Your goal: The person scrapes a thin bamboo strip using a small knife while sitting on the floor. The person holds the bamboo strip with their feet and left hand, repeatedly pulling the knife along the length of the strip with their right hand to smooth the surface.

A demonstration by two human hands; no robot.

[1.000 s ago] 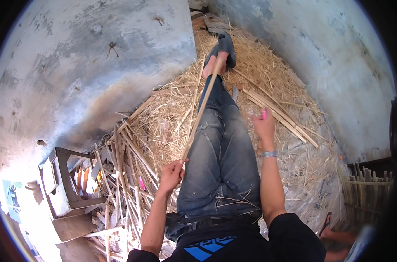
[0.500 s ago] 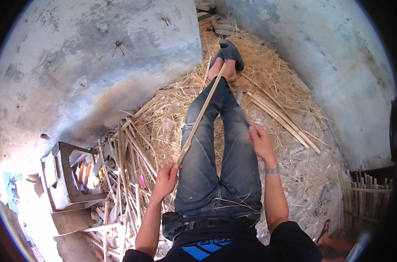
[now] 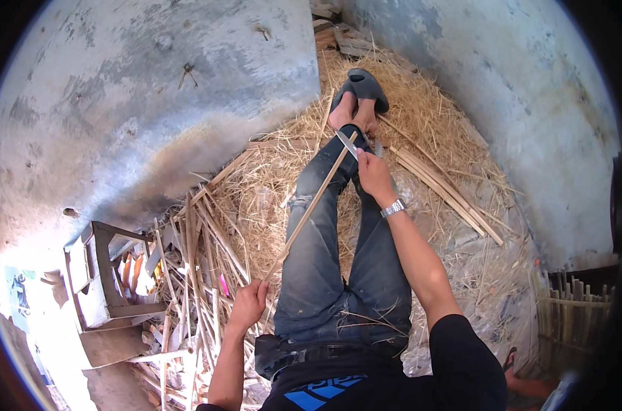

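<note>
A long, thin strip of split wood or bamboo [image 3: 314, 205] slants over my outstretched jeans-clad legs. Its near end is closed in my left hand [image 3: 249, 305], beside my left thigh. My right hand [image 3: 374, 176] is wrapped round the handle of a knife, mostly hidden by the fingers. The knife blade [image 3: 347, 144] crosses the strip close to its far end, above my shins; whether it cuts into it I cannot tell. My crossed feet, in dark slippers [image 3: 367, 88], lie just beyond.
Several split strips [image 3: 441, 188] lie on shavings [image 3: 420, 116] to the right. Loose sticks [image 3: 194, 253] are heaped at left, beside a wooden frame [image 3: 109, 274]. Pale walls [image 3: 187, 103] close in both sides. At lower right are upright slats [image 3: 574, 308] and another person's leg [image 3: 530, 385].
My right hand has moved forward and inward from beside my right knee, bringing the knife to the strip's far end. My left hand and the strip have shifted slightly back toward me.
</note>
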